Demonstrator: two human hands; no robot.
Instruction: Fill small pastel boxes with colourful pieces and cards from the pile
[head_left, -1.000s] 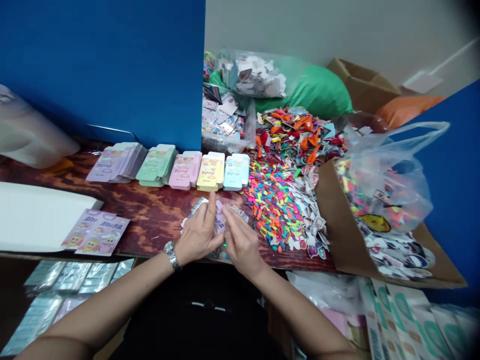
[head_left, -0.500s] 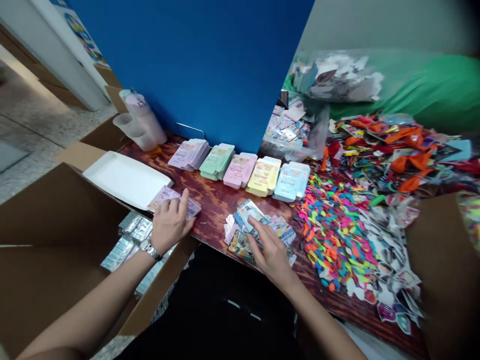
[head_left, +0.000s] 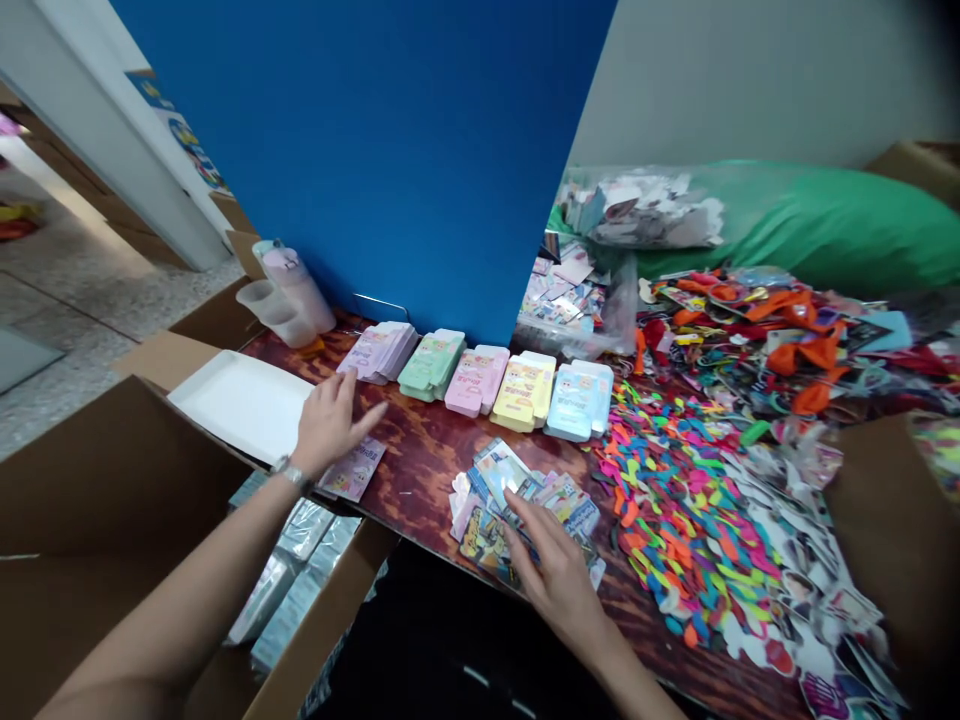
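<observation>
My left hand (head_left: 330, 425) is open, its fingers stretched toward the stack of purple flat boxes (head_left: 373, 352). Just below it a single purple flat box (head_left: 356, 472) lies at the table's front edge, partly covered by the hand. My right hand (head_left: 559, 570) rests with extended fingers on a loose pile of printed cards (head_left: 491, 535) and grips nothing that I can make out. Beyond the hands stand stacks of green (head_left: 433, 363), pink (head_left: 475, 380), yellow (head_left: 524, 390) and blue flat boxes (head_left: 579, 400) in a row.
A white tray (head_left: 232, 405) sits at the left, over an open carton (head_left: 330, 610) holding wrapped packs. Cups and a bottle (head_left: 298, 285) stand behind. Heaps of colourful balloons (head_left: 682, 500) and cut-outs (head_left: 817, 560) cover the right side. A blue panel (head_left: 390, 150) rises behind.
My left hand has lifted off the purple flat box and moved up and left toward the purple stack. My right hand stays on the cards. The camera view has tilted upward.
</observation>
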